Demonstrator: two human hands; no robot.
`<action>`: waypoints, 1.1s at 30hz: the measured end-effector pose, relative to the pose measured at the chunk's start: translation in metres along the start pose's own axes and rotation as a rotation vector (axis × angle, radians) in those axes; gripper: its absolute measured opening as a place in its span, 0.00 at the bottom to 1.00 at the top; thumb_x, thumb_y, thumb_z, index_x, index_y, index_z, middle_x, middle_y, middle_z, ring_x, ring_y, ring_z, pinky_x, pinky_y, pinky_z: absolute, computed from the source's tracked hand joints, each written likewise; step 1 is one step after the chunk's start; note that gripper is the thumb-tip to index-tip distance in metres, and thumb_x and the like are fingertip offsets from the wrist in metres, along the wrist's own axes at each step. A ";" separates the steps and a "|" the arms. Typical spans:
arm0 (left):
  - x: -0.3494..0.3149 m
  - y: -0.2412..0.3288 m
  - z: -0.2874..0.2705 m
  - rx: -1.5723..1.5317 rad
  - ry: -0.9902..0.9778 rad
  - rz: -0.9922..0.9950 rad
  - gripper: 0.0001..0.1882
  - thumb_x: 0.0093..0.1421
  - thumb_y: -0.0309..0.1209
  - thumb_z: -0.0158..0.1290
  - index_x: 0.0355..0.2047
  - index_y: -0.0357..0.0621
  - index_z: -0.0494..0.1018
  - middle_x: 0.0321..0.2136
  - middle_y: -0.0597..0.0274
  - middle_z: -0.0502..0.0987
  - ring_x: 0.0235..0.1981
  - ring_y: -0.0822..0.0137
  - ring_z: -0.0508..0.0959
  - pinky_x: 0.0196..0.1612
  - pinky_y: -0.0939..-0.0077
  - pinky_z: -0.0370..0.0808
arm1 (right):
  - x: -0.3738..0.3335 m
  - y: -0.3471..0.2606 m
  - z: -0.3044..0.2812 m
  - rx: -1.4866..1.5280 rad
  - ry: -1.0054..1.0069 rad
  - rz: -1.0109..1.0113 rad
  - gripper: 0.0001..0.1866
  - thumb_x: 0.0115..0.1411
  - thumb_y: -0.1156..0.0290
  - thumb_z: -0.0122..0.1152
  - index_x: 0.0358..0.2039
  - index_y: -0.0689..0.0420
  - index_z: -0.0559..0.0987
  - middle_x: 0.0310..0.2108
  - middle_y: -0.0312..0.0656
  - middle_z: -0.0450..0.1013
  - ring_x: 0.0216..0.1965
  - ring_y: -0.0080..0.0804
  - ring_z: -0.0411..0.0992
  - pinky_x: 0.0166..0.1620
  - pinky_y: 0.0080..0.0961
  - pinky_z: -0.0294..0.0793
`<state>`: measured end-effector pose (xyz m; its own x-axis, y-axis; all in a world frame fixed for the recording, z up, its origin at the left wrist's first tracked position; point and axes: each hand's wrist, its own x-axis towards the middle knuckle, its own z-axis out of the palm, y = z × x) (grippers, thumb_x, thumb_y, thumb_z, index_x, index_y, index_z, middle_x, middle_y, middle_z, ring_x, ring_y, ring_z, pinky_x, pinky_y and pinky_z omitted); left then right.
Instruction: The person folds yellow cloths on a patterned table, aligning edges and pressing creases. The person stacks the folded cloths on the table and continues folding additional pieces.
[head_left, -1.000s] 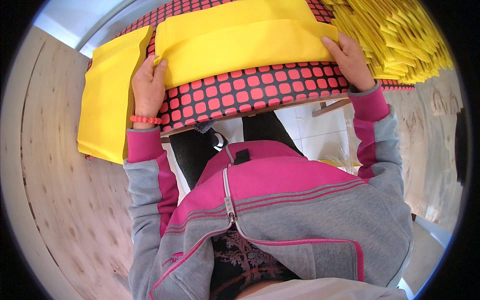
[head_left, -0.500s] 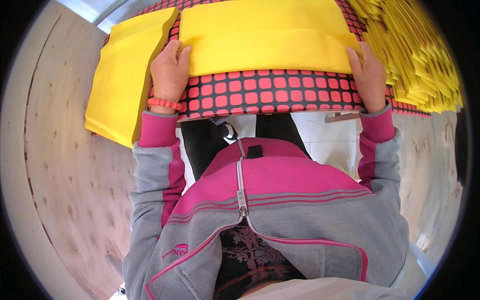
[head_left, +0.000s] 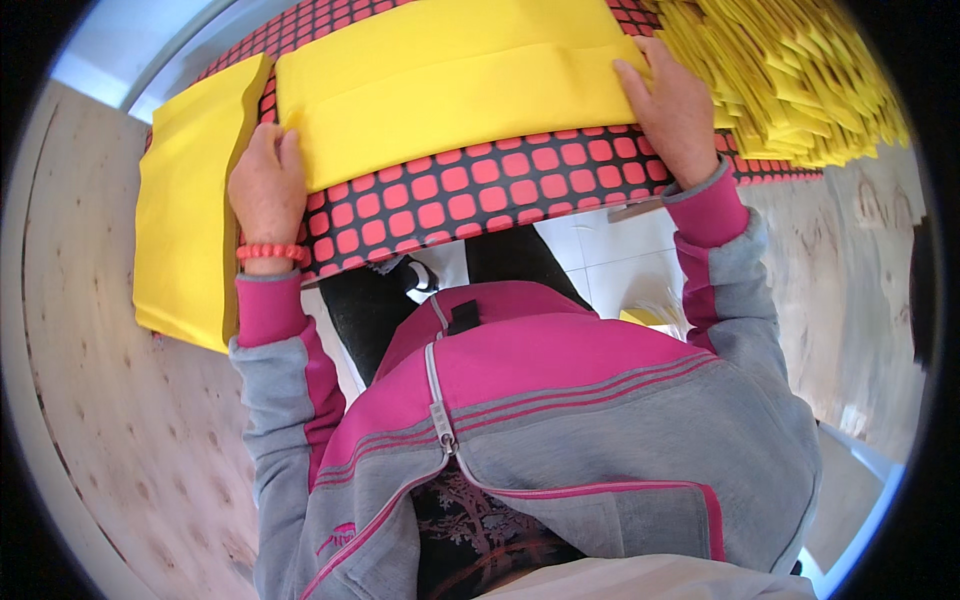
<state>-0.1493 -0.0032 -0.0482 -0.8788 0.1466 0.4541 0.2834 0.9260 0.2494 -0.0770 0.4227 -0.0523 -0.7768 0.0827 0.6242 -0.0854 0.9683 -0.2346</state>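
Observation:
A wide yellow sheet (head_left: 450, 85), thin like cloth or paper, lies across the patterned table with its near part folded over in a long band. At its left end my left hand (head_left: 268, 185) pinches the near corner between thumb and fingers. The right end is gripped the same way by my right hand (head_left: 675, 110), thumb on top. Both hands rest close to the table's near edge. Just left of my left hand lies a stack of flat yellow sheets (head_left: 190, 205).
A red-and-black checked cover (head_left: 440, 185) lies over the table. On the right is a thick, fanned pile of folded yellow pieces (head_left: 790, 80). Wooden boards (head_left: 120, 400) stand at the left, with another wooden panel (head_left: 850, 240) at the right. Light floor tiles (head_left: 600, 250) show below.
The whole view has turned, so the table now slants up to the right. Both hands keep hold of the same ends of the sheet, which looks the same.

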 end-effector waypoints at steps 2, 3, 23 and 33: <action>0.000 0.001 0.000 -0.013 -0.010 -0.008 0.12 0.68 0.38 0.53 0.35 0.43 0.76 0.28 0.46 0.80 0.32 0.39 0.80 0.34 0.49 0.75 | 0.000 -0.002 -0.001 -0.011 -0.011 0.014 0.16 0.65 0.57 0.61 0.49 0.52 0.78 0.30 0.50 0.80 0.33 0.54 0.79 0.35 0.47 0.77; 0.000 0.001 -0.001 -0.010 -0.019 -0.020 0.12 0.68 0.38 0.53 0.35 0.43 0.76 0.28 0.46 0.80 0.32 0.39 0.80 0.34 0.49 0.75 | 0.000 -0.003 -0.002 -0.025 -0.019 0.019 0.17 0.65 0.57 0.61 0.49 0.52 0.78 0.30 0.50 0.80 0.33 0.53 0.79 0.35 0.47 0.77; -0.001 -0.003 0.004 0.093 0.030 -0.025 0.10 0.66 0.39 0.55 0.35 0.46 0.75 0.28 0.49 0.82 0.31 0.41 0.81 0.34 0.49 0.75 | 0.010 0.005 0.005 -0.083 -0.061 0.039 0.17 0.64 0.58 0.62 0.49 0.53 0.78 0.33 0.51 0.81 0.35 0.56 0.79 0.36 0.50 0.77; -0.001 0.001 0.002 0.106 0.003 -0.048 0.10 0.67 0.39 0.54 0.34 0.46 0.75 0.27 0.48 0.81 0.31 0.41 0.81 0.34 0.48 0.75 | -0.009 0.007 -0.016 0.476 -0.111 0.243 0.22 0.64 0.61 0.66 0.54 0.59 0.78 0.23 0.37 0.74 0.23 0.27 0.72 0.31 0.26 0.72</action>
<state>-0.1488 -0.0013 -0.0496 -0.8894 0.1001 0.4460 0.1982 0.9637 0.1791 -0.0612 0.4319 -0.0476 -0.8684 0.2404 0.4336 -0.1484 0.7085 -0.6900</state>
